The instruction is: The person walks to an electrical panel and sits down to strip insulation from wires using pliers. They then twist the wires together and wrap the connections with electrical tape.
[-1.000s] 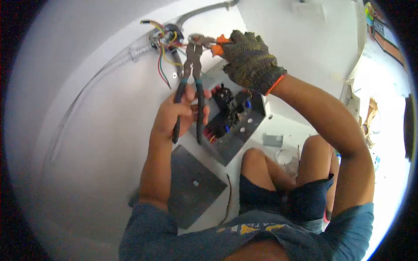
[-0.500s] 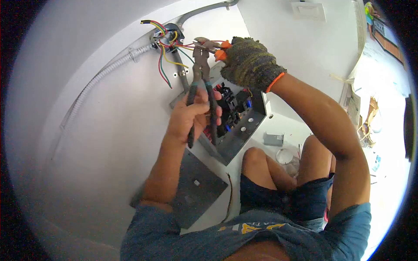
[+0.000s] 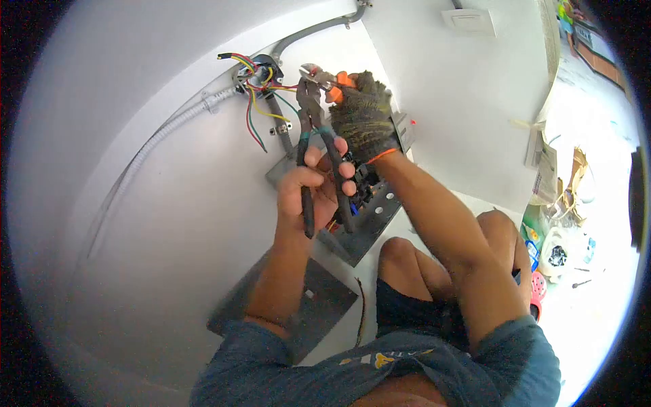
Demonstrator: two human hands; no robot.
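Note:
My bare left hand holds dark-handled pliers, jaws pointing up, one handle by the thumb and the other against the fingers. My gloved right hand grips orange-handled cutters, whose head lies just above and beside the jaws of the pliers. Left of both tools, red, yellow and green wires hang from a round junction box on the wall. Some wires reach toward the pliers; whether the jaws hold them is hard to see. Behind my hands is an open grey panel box with black parts inside.
A grey cover plate lies below the panel box. White flexible conduit and grey conduit run to the junction box. A wall switch is at the top. Bags and a red shoe are at right.
My right hand and forearm have moved left and lower, now over the panel box. The pliers' handles are spread wider. The view has shifted slightly, and the bags and shoe show more.

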